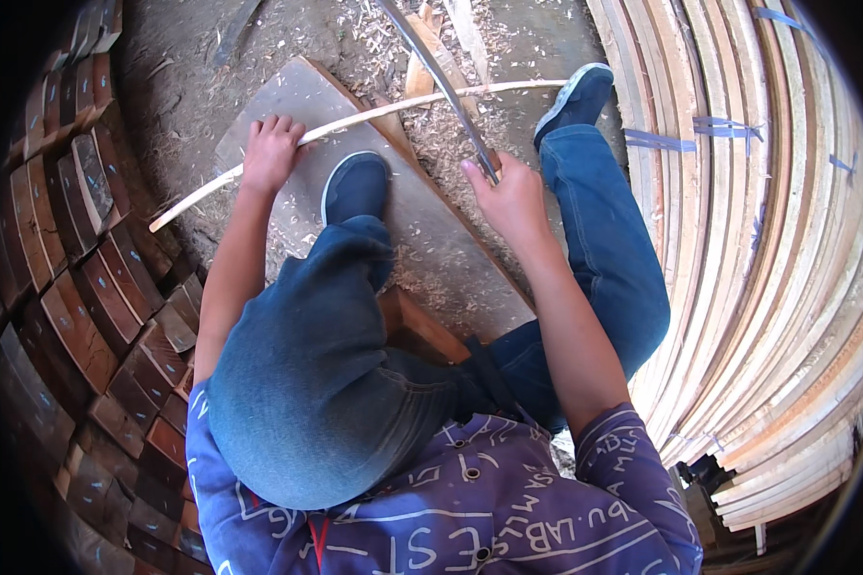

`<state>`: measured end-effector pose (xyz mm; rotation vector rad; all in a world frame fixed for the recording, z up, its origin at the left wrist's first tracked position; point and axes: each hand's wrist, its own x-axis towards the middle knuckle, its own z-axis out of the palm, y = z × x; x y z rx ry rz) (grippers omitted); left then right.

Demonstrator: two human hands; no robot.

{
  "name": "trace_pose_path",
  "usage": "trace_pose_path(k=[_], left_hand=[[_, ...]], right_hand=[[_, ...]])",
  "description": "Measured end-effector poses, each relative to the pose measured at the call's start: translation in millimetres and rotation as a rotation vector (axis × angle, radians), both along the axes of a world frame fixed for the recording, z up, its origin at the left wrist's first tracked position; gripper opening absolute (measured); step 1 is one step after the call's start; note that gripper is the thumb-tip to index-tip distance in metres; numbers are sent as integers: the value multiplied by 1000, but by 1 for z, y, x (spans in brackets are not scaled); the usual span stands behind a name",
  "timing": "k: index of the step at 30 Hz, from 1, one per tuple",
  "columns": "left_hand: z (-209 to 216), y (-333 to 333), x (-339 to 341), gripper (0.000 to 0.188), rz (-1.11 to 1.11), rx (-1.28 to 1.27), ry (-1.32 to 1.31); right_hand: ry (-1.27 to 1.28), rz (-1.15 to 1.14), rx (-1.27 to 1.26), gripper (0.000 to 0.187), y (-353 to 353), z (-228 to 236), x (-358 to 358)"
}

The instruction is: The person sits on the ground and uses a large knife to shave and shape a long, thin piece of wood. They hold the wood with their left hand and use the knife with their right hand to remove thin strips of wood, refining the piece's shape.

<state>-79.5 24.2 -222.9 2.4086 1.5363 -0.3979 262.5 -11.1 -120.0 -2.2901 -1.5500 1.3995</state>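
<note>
A long, thin, pale wooden stick (pixel 384 112) runs across in front of me, its left end low over the ground and its right end at my right shoe. My left hand (pixel 270 158) is closed around it, left of the middle. In my right hand (pixel 510 196) is the handle of a long, narrow-bladed knife (pixel 424 56), the thumb lying along the grip. Its blade points away from me, up and to the left, and crosses the stick in this view. Whether blade and stick touch, I cannot tell.
Under my left shoe (pixel 357 187) lies a flat board (pixel 441 244). Wood shavings (pixel 374 57) cover the ground ahead. Dark wood blocks (pixel 77 326) are stacked on the left. Long pale planks (pixel 729 240), tied with blue strips, rise on the right, beside my right shoe (pixel 577 96).
</note>
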Motion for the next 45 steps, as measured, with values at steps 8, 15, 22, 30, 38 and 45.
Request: trace_pose_path(k=[8, 15, 22, 30, 38, 45], left_hand=[[-16, -6, 0, 22, 91, -69, -79], [-15, 2, -3, 23, 51, -61, -23], [-20, 11, -13, 18, -12, -141, -70], [-19, 13, -18, 22, -52, -196, -93], [-16, 15, -13, 23, -18, -218, -52], [-16, 9, -21, 25, -7, -187, -55]], right_hand=[[-243, 20, -175, 38, -33, -55, 28], [-111, 56, -77, 36, -8, -15, 2], [-151, -28, -43, 33, -2, -42, 23], [-185, -62, -201, 37, -18, -63, 44], [0, -84, -97, 35, 4, -15, 17], [-126, 47, 0, 32, 16, -14, 1]])
